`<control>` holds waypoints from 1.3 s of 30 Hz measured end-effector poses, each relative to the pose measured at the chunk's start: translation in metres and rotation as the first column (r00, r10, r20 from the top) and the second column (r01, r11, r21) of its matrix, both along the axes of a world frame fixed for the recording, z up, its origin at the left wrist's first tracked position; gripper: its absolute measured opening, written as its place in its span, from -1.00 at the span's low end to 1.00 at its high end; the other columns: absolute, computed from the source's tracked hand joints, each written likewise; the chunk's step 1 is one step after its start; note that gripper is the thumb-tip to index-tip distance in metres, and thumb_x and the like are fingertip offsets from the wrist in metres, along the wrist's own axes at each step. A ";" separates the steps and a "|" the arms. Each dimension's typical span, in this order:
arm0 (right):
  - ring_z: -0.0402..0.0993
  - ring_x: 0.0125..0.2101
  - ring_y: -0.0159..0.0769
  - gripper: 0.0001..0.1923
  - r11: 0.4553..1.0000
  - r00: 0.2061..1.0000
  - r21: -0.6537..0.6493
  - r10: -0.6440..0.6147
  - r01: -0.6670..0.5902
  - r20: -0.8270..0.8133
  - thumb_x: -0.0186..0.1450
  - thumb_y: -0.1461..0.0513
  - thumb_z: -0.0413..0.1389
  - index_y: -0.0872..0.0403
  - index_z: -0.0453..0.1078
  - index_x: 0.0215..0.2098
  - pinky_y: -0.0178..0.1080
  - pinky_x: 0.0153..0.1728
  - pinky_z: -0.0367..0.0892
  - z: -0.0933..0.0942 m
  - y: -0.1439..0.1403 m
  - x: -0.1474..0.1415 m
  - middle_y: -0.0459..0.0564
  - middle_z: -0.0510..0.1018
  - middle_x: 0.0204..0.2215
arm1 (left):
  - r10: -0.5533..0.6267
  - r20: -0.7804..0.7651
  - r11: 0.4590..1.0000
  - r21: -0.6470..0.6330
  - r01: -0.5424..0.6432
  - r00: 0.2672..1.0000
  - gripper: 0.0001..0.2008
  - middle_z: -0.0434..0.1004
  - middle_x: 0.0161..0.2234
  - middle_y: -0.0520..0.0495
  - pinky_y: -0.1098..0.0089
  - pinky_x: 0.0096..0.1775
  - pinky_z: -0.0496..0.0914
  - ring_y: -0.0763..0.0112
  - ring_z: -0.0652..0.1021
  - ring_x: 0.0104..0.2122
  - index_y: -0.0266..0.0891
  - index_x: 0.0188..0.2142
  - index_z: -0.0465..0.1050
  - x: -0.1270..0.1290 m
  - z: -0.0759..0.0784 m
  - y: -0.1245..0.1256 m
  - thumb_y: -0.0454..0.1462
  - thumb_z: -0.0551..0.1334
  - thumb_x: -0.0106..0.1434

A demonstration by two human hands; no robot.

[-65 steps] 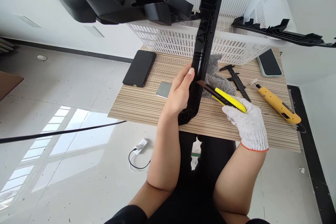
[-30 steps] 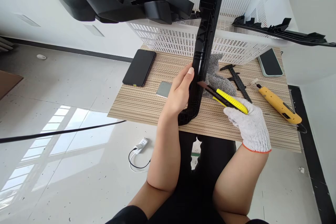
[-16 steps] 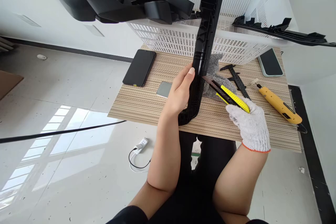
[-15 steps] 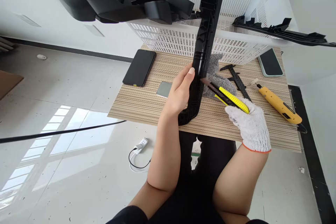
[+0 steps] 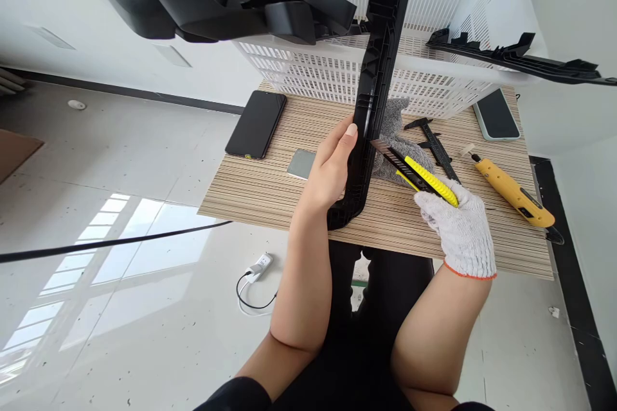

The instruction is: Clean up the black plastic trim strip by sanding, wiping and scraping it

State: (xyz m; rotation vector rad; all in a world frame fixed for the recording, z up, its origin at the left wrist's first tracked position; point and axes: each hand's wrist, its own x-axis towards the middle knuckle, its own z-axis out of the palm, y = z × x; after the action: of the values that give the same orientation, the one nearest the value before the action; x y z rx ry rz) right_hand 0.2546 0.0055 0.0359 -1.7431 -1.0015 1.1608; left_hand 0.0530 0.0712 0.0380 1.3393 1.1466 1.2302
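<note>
My bare left hand (image 5: 332,164) grips the lower part of a long black plastic trim piece (image 5: 373,87), thumb on top and the other fingers mostly hidden. The piece slants up and away, its curved end near the table's front edge. In a white knit glove with an orange cuff, my right hand (image 5: 457,221) is closed around a yellow and black utility knife (image 5: 424,176). Its blade is out and points up-left; the tip is at the trim's right edge, and I cannot tell if it touches. A grey cloth (image 5: 398,135) lies behind the blade.
A white plastic basket (image 5: 318,70) with black plastic parts (image 5: 289,16) stands behind. On the wooden table (image 5: 270,199) lie a black phone (image 5: 256,124), a grey card-like piece (image 5: 301,164), a black caliper (image 5: 436,148), a yellow rotary tool (image 5: 513,191) and another phone (image 5: 497,113).
The knife tip has shifted slightly up and right along the trim's edge, with my gloved hand moving very little. My left hand and the trim piece stay in place.
</note>
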 end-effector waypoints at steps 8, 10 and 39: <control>0.29 -0.61 -0.44 -0.46 0.999 0.997 -0.008 0.053 -0.053 0.055 0.03 0.05 0.36 0.04 0.54 -0.04 -0.36 -0.62 0.23 -0.001 0.000 0.000 -0.18 0.43 -0.62 | 0.007 0.020 1.000 0.009 -0.007 1.000 -0.58 0.50 0.15 0.01 0.15 0.29 0.25 0.20 0.33 0.30 -0.04 0.14 0.43 0.000 0.000 0.000 -0.04 0.01 0.42; 0.28 -0.62 -0.44 -0.46 0.998 0.997 -0.012 0.059 -0.059 0.057 0.03 0.05 0.36 0.04 0.54 -0.04 -0.36 -0.62 0.22 -0.001 0.000 0.000 -0.18 0.42 -0.63 | 0.014 0.018 1.000 0.000 -0.014 1.000 -0.59 0.51 0.14 0.02 0.15 0.29 0.24 0.21 0.33 0.29 -0.03 0.14 0.43 0.000 0.000 0.000 -0.04 0.02 0.42; 0.27 -0.61 -0.47 -0.50 0.999 0.997 0.031 0.037 -0.039 0.065 0.02 0.09 0.38 0.01 0.57 -0.06 -0.39 -0.64 0.21 -0.003 0.000 -0.002 -0.17 0.44 -0.60 | 0.004 0.018 1.000 0.017 -0.004 1.000 -0.58 0.51 0.14 -0.01 0.16 0.30 0.24 0.19 0.31 0.30 -0.10 0.12 0.44 0.000 0.001 0.000 -0.05 0.01 0.42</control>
State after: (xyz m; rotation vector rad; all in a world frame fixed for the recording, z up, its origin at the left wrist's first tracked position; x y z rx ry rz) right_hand 0.2529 0.0060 0.0332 -1.7529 -1.0905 1.1125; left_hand 0.0528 0.0708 0.0388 1.3369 1.1290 1.2548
